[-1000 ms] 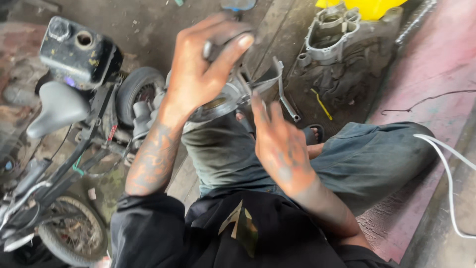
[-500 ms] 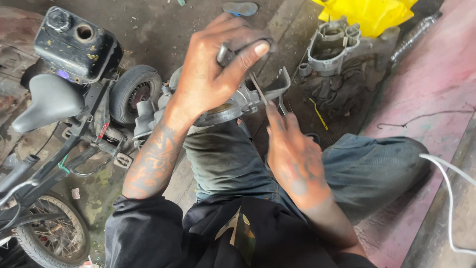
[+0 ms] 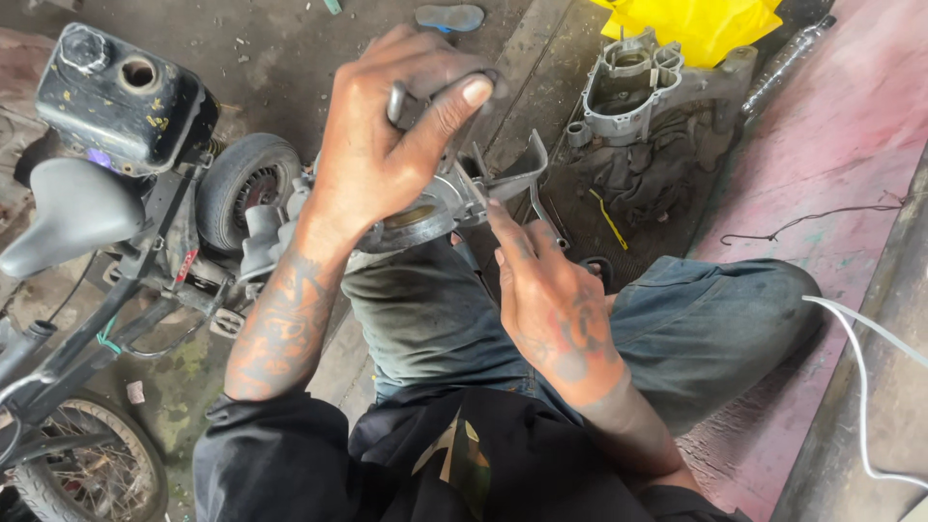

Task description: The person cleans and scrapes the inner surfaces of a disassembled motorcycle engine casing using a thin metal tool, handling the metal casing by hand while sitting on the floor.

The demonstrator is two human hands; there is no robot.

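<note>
Between both hands' fingers (image 3: 454,101): metal part (image 3: 454,198)

metal part (image 3: 454,198) on lap; small bike (image 3: 106,242) left; engine casing (image 3: 633,87) ahead right.

Left hand (image 3: 387,145): grimy w/ dark grease, fingers smudged. Forearm below it bare, covered in tattoos, dark line work. Right hand (image 3: 551,304): also greasy, tattoo on its back running onto the wrist. Black sleeves (image 3: 261,454) pushed up behind both hands, bunched near the elbows. Black top (image 3: 464,464) between the sleeves, w/ a tan angular print on the chest. Trousers (image 3: 696,329) under the hands: faded grey-blue, dirty, creased at the knees.
</note>
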